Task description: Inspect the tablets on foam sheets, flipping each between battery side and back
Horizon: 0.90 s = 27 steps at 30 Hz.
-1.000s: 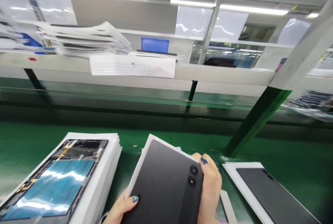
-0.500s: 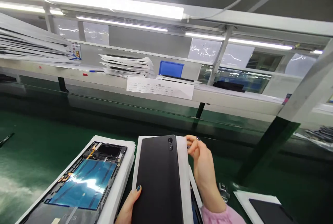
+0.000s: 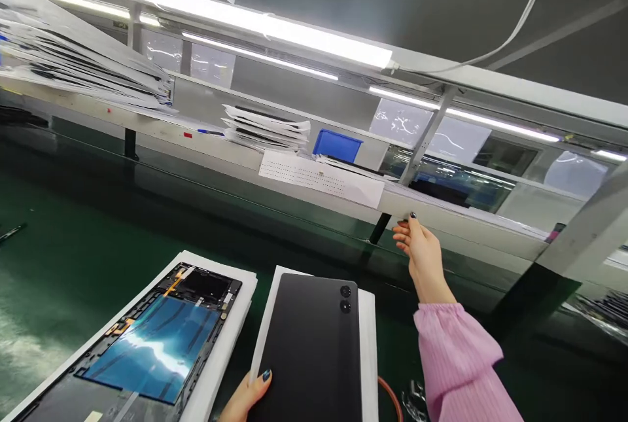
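A dark grey tablet back cover (image 3: 309, 343) with two round camera rings lies over a white sheet (image 3: 367, 337) at bottom centre. Around its lower left edge is my left hand (image 3: 245, 396), thumb on the cover and the other fingers hidden. My right hand (image 3: 420, 252) is raised in front of the shelf edge, loosely curled with the fingers somewhat apart; nothing shows in it. To the left, an opened tablet body (image 3: 152, 337) with a shiny blue film over its middle rests on stacked white sheets (image 3: 240, 291).
A shelf (image 3: 314, 186) crosses behind the green bench (image 3: 122, 212). It bears paper stacks (image 3: 267, 129) and a blue bin (image 3: 338, 145). A slanted post (image 3: 534, 291) stands at right. An orange-red cord (image 3: 392, 396) and a shiny metal item (image 3: 416, 399) lie near my right sleeve.
My right hand has left the white sheet's upper right edge and moved up and right towards the shelf. My left hand still holds the cover. The camera view has tilted and shifted.
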Tool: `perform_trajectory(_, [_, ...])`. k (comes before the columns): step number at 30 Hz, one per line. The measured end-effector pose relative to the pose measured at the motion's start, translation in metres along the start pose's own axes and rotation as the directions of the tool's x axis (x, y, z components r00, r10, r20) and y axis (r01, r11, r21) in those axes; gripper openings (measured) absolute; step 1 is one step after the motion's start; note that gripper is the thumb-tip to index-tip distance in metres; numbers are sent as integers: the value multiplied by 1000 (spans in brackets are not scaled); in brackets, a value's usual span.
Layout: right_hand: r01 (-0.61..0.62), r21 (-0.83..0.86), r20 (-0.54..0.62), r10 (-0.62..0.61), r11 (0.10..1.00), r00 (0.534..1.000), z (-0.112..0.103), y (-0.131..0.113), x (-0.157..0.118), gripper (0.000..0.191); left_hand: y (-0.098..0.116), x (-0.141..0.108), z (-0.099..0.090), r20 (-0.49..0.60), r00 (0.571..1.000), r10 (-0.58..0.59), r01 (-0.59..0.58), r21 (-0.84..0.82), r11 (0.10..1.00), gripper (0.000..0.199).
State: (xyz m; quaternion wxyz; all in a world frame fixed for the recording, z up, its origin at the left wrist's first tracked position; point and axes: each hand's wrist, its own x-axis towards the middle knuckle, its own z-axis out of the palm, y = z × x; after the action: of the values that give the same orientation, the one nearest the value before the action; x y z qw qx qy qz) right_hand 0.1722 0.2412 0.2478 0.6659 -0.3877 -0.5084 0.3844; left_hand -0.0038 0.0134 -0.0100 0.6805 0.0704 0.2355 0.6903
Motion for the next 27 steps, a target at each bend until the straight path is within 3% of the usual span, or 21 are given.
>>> perform_trajectory(4, [15,21,4,-16,1000,1000,0,5,5,29,2,-9,-4,-35,992,-121,118,-61,991,33])
perform_trajectory(7, [30,47,12,-31,998,999,-1,11,10,25,9,-14,-6,-1,980,-199,199,-21,980,18])
perform_trajectory(13, [113,139,11,-115,984,993,-8,11,5,25,22,-12,-21,40,958,-283,283,16,959,23])
perform_trajectory(17, [163,191,110,-186,968,976,-30,14,-32,18,26,-12,-36,16,962,-274,271,112,956,22])
perform_trajectory(22, [135,148,233,-167,980,958,-77,43,-94,25,32,-10,-57,20,972,-235,229,161,960,25])
perform_trajectory(27, [131,111,182,-150,985,972,-116,56,-122,23,35,-8,-69,-94,982,-164,176,138,975,24])
